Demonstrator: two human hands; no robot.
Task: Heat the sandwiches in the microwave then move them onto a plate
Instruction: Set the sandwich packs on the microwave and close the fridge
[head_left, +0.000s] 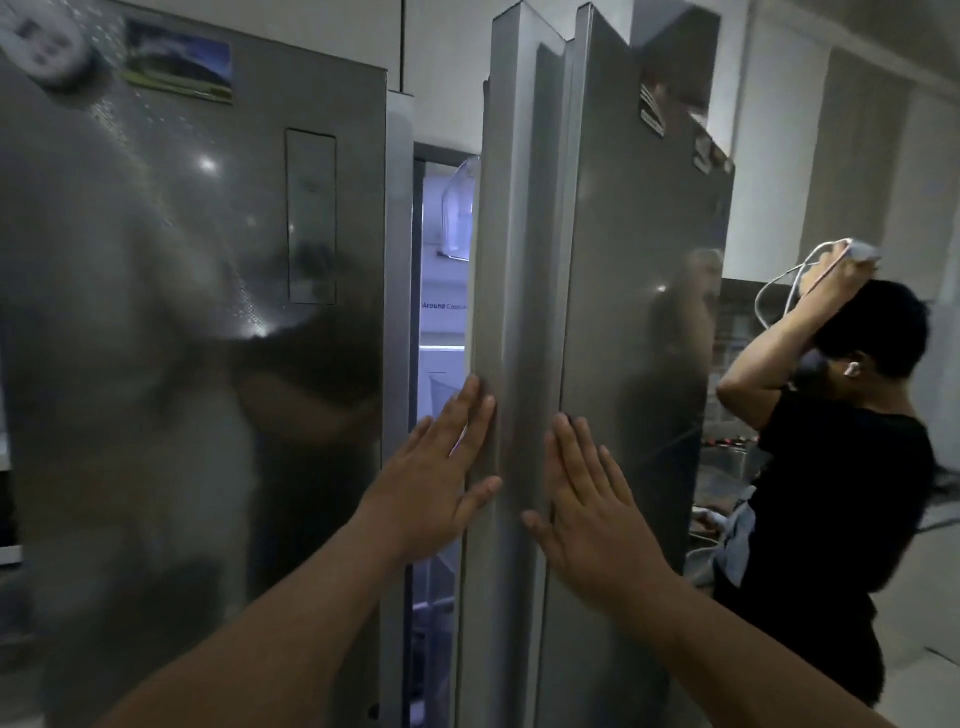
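Note:
A tall steel fridge fills the view. Its right door (613, 260) stands slightly ajar, and a narrow lit gap (441, 322) shows the inside with a clear door bin. My left hand (441, 478) lies flat with fingers spread on the door's inner edge. My right hand (587, 504) presses flat on the door's front, fingers apart. Neither hand holds anything. No sandwiches, microwave or plate are in view.
The fridge's left door (197, 312) is closed, with magnets near its top. A person in a black shirt (831, 493) stands close on the right, both arms raised to the head, holding a white cable. A counter with items lies behind that person.

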